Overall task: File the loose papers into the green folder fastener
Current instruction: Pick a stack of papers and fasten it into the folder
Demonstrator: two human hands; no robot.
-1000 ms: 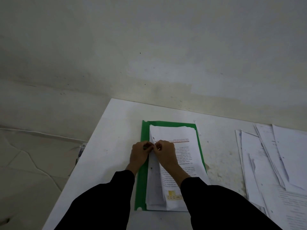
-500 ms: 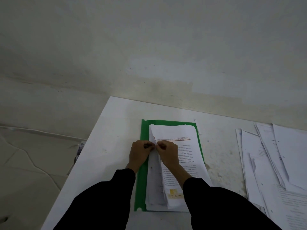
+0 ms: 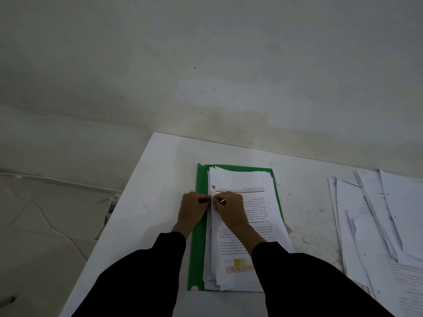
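Note:
A green folder (image 3: pixel 198 236) lies open on the white table (image 3: pixel 146 202) with a thick stack of printed papers (image 3: pixel 249 216) on it. My left hand (image 3: pixel 193 210) and my right hand (image 3: pixel 230 210) meet at the stack's left edge, about a third of the way down. Both pinch there with closed fingers. A small pale strip, which looks like the fastener prong (image 3: pixel 222 200), shows between my right fingers. The top sheet's left margin is lifted slightly. What my left fingers pinch is hidden.
A loose spread of white papers (image 3: pixel 377 225) lies on the right part of the table. The table's left edge (image 3: pixel 114 225) drops to a tiled floor. A pale wall stands just behind the table.
Both hands have stayed at the stack's left edge, shifting only slightly. The pale strip now shows between my right fingers. The view has drifted a little.

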